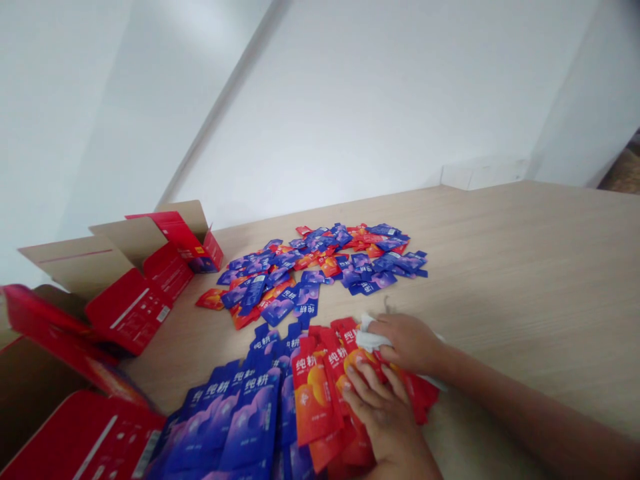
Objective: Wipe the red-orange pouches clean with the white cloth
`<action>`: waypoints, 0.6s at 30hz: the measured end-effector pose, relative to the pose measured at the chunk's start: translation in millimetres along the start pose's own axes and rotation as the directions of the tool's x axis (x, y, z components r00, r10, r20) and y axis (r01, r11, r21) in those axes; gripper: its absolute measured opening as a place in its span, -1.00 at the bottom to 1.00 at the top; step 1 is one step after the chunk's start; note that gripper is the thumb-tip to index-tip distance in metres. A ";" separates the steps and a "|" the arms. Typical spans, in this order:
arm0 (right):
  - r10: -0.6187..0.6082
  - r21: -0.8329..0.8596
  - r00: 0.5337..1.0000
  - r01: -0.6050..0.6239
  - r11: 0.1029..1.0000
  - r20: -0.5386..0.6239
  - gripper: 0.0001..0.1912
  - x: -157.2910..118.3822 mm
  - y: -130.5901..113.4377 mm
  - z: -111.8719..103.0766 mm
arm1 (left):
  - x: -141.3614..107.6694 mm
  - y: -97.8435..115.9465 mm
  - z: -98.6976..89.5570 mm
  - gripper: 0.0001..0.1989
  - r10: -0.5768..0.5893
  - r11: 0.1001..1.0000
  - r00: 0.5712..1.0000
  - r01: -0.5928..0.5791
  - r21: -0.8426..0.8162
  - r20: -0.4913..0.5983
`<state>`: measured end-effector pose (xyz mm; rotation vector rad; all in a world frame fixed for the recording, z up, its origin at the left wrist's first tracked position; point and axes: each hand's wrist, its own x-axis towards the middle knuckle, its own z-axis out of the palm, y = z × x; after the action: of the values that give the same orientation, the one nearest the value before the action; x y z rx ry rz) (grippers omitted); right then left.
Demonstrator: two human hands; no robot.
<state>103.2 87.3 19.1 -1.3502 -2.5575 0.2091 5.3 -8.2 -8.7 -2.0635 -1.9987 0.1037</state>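
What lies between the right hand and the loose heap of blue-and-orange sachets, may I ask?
In the head view, a thin dark thread on pale wood tabletop.

The sachets (313, 390) are smooth, glossy plastic film, their printed red and blue faces catching light along the creases. The carton (131, 313) is cardboard, with matt, plain brown inner faces and a smooth, coated red outer print. The tabletop (520, 267) shows a fine pale wood grain with a low sheen, though real wood or laminate cannot be told. The wipe (369, 340) is soft, crumpled and matt white, either cloth or paper. The wall (350, 113) is smooth matt white.
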 end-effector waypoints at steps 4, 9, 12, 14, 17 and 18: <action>0.109 -0.050 0.993 -0.111 0.993 -0.048 -0.71 4.7 19.3 -1.2 | 0.2 0.6 1.8 -0.59 -0.002 1.000 1.000 0.003 0.026 -0.024; 0.085 -0.031 0.984 -0.091 0.995 -0.156 -0.63 -2.3 11.6 -15.7 | -0.3 -0.3 1.1 -0.59 0.016 1.000 1.000 -0.016 0.014 -0.024; -0.030 -0.011 0.998 0.029 1.000 -0.058 -0.63 -4.1 1.8 -13.3 | -0.4 -0.3 0.9 -0.58 0.021 1.000 1.000 -0.021 0.022 -0.007; -0.079 0.031 0.997 0.079 0.996 0.002 -0.65 -1.9 2.7 -6.6 | -0.2 -0.2 1.4 -0.57 0.016 1.000 1.000 -0.016 0.018 0.003; -0.007 0.059 1.000 0.008 0.998 -0.018 -0.67 3.3 14.1 1.7 | 0.2 -0.1 2.4 -0.56 0.009 1.000 1.000 -0.009 0.001 0.011; 0.030 0.057 0.999 -0.027 0.998 -0.038 -0.66 4.3 18.3 2.4 | 0.2 -0.1 2.7 -0.56 0.009 1.000 1.000 -0.009 -0.003 0.009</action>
<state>114.7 101.1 13.1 -1.3575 -2.4828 0.2550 4.5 -7.6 -11.3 -2.0773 -1.9966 0.1115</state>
